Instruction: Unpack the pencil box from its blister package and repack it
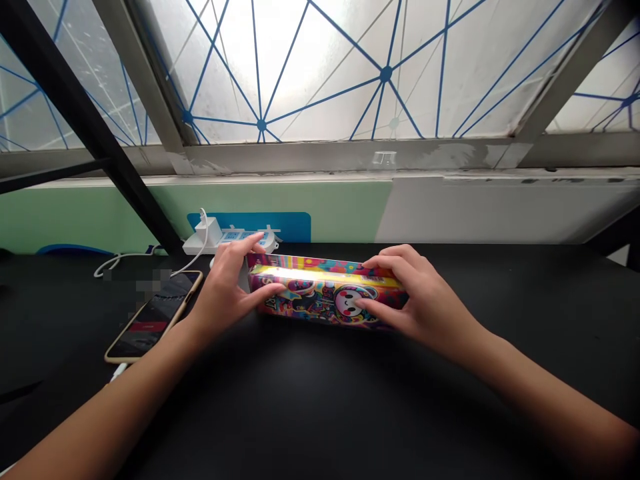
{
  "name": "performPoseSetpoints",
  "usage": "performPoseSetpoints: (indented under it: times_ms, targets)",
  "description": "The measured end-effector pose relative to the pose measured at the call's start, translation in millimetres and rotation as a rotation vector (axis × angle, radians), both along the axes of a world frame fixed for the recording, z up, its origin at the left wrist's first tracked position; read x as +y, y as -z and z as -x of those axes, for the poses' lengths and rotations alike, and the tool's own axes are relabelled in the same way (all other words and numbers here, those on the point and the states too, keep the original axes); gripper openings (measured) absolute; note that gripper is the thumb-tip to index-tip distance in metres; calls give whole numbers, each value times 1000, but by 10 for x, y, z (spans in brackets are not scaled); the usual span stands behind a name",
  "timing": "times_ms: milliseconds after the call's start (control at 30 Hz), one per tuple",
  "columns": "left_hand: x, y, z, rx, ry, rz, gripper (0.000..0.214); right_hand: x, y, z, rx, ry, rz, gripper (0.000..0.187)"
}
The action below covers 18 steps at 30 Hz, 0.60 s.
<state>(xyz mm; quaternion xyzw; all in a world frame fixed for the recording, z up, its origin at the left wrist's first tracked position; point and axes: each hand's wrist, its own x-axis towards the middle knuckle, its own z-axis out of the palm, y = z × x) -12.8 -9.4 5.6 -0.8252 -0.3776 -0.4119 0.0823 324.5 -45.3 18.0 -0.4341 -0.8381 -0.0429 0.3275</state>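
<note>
A long, colourful printed box [315, 293] with a white smiling cartoon face on its front stands on the black table. My left hand [230, 277] grips its left end, thumb on the front and fingers over the top and back. At the right end my right hand [415, 287] holds it the same way, its thumb beside the cartoon face. A yellow band runs along the upper front, with a patterned panel rising behind it. Whether that panel is a raised flap I cannot tell. The fingertips behind the box are partly hidden.
Left of my left forearm lies a phone [155, 320] in a tan case. A white power strip [250, 239] with a plugged charger [207, 231] and cable sits against the wall. A black metal post [100, 133] slants across the left. Windows line the back above the black table [320, 407].
</note>
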Motion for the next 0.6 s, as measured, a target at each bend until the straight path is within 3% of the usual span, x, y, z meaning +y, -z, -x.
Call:
performPoseSetpoints:
  times_ms: [100,267,433,600]
  targets:
    - [-43,-46,-37,150,36,-148,44,-61,30,52,-147,2,-181,45]
    - [-111,-105,-109,378,183,-165,12,-116,136,176,-390,-59,-276,17]
    - [-183,-130,-149,486,238,-87,19,-82,223,241,-430,-95,-213,21]
    - [-180,-81,-169,454,304,32,25,-48,264,227,-403,-133,-100,27]
